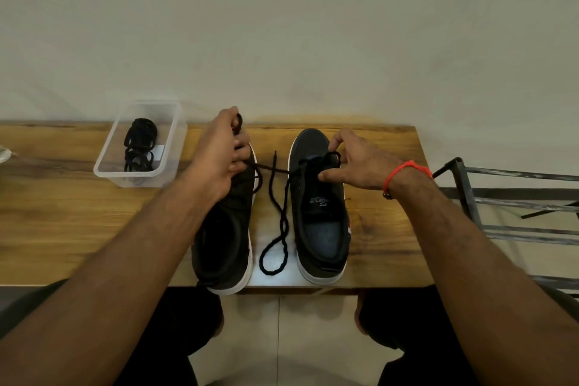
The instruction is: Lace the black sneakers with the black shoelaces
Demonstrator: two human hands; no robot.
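Observation:
Two black sneakers with white soles stand side by side on the wooden table, toes away from me: the left sneaker [226, 241] and the right sneaker [319, 216]. A black shoelace [279, 222] runs from the right sneaker's front eyelets across the gap and loops on the table between the shoes. My left hand [219, 160] hovers over the left sneaker's toe, fingers closed on one end of that lace. My right hand [357, 163] rests over the right sneaker's front and pinches the lace at the eyelets.
A clear plastic box [108, 166] at the back left of the table [78, 222] holds more black laces [139, 147]. A metal rack [507, 197] stands to the right of the table. A wall rises right behind the table; my knees are under its front edge.

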